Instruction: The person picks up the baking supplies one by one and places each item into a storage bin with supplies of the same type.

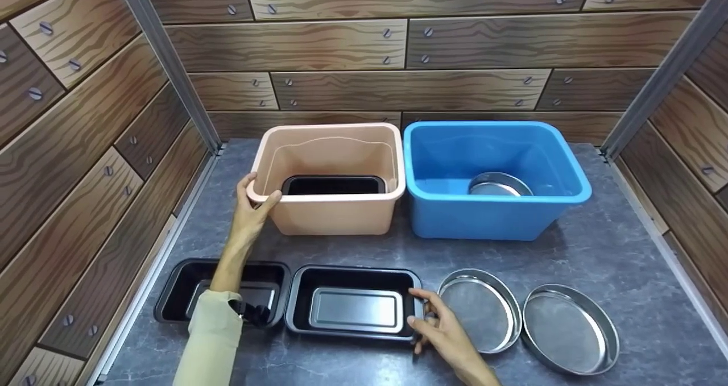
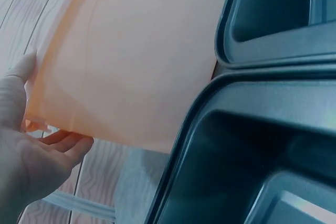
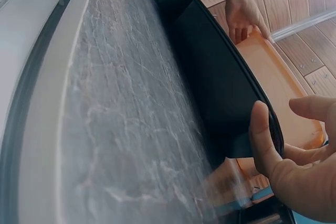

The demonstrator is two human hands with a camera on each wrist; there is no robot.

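Note:
My left hand (image 1: 250, 215) grips the front left corner of a peach plastic bin (image 1: 335, 218), thumb over the front rim and fingers around the side. A black loaf pan (image 1: 334, 186) lies inside that bin. My right hand (image 1: 446, 332) holds the right end of another black loaf pan (image 1: 355, 275) on the table, thumb and fingers around its rim. In the right wrist view, the thumb (image 3: 261, 129) lies against the pan's dark outer side (image 3: 210, 72). A third loaf pan (image 1: 166, 295) sits to the left, partly hidden under my left forearm.
Beside the peach bin stands a blue bin (image 1: 478, 218) with a round metal pan (image 1: 500, 184) inside. Two more round pans, one nearer (image 1: 478, 312) and one farther right (image 1: 569, 329), lie on the grey marbled table (image 1: 352, 249). Wood-patterned walls (image 1: 341, 45) enclose the table's back and sides.

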